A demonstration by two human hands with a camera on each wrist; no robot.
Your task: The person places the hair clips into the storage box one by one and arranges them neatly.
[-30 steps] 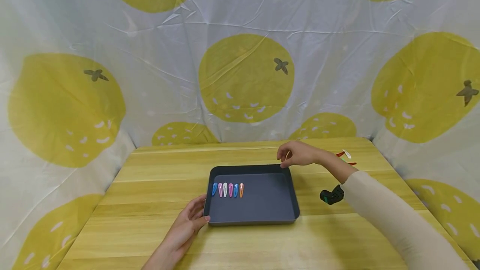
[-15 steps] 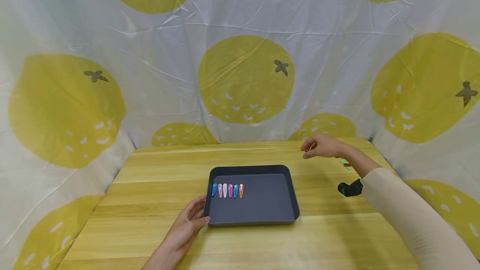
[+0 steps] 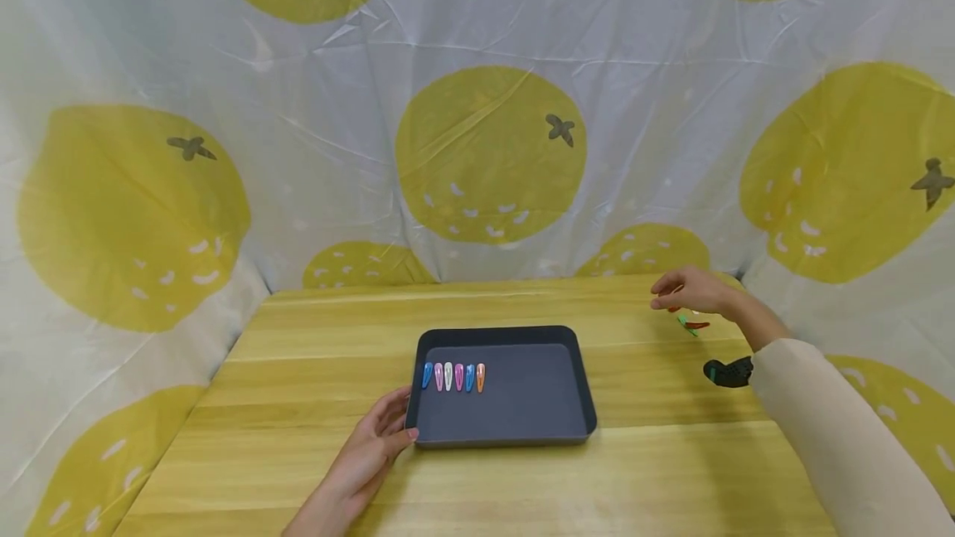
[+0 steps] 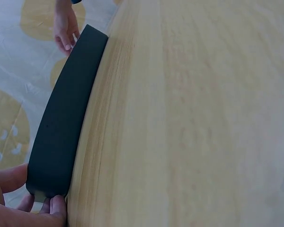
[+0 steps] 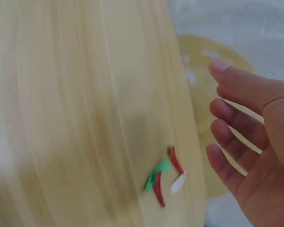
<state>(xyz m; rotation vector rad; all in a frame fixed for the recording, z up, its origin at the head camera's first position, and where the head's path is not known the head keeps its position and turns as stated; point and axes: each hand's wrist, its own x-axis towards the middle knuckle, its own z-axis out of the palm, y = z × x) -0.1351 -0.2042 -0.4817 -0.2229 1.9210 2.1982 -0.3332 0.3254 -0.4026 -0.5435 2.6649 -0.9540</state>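
A dark grey baking tray (image 3: 530, 400) lies on the table, with several snap hair clips (image 3: 448, 377) side by side in a row at its left: blue, pink, white and orange. My left hand (image 3: 369, 446) grips the tray's near left corner, thumb at the rim and fingers against the outer wall; the left wrist view shows the fingertips under the edge. Off to the right, my right hand (image 3: 694, 290) hovers with fingers relaxed and nothing in them. Loose clips lie below it: a green clip (image 5: 156, 175), a red clip (image 5: 159, 190), another red clip (image 5: 175, 160) and a white clip (image 5: 179, 182).
The wooden table (image 3: 298, 388) is enclosed by a white curtain (image 3: 321, 123) printed with yellow fruit. A black device (image 3: 727, 373) shows beneath the right forearm. The loose clips lie near the table's far right corner.
My right hand has moved right, from above the tray's far right corner to over the loose clips. My left hand, the tray and the clip row have stayed in place.
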